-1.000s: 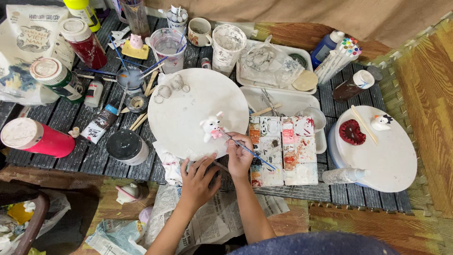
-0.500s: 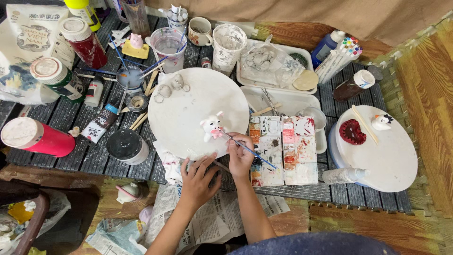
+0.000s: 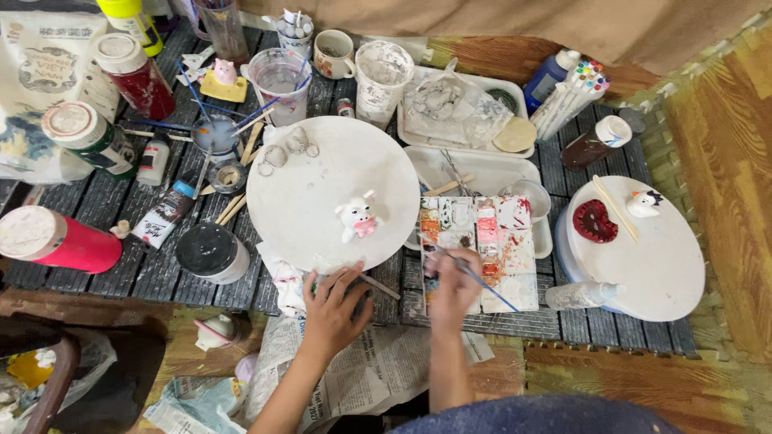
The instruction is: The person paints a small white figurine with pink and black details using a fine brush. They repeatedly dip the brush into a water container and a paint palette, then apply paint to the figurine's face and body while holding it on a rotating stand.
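Brush [image 3: 474, 277] sits pinched in my right hand [image 3: 455, 283], its tip on the paint-smeared palette [image 3: 482, 241] right of the round white board [image 3: 322, 189]. My left hand [image 3: 336, 304] rests with spread fingers on that board's near edge. A small white and pink figurine [image 3: 356, 217] stands on the board's right part. Far left lies a pale printed bag [image 3: 36, 72]; beside it a red jar [image 3: 133, 76] and a green-labelled jar [image 3: 84, 137]. A pink can [image 3: 56, 241] lies near left. Newspaper [image 3: 370, 370] covers the table's near edge. Open room shows on the board's middle.
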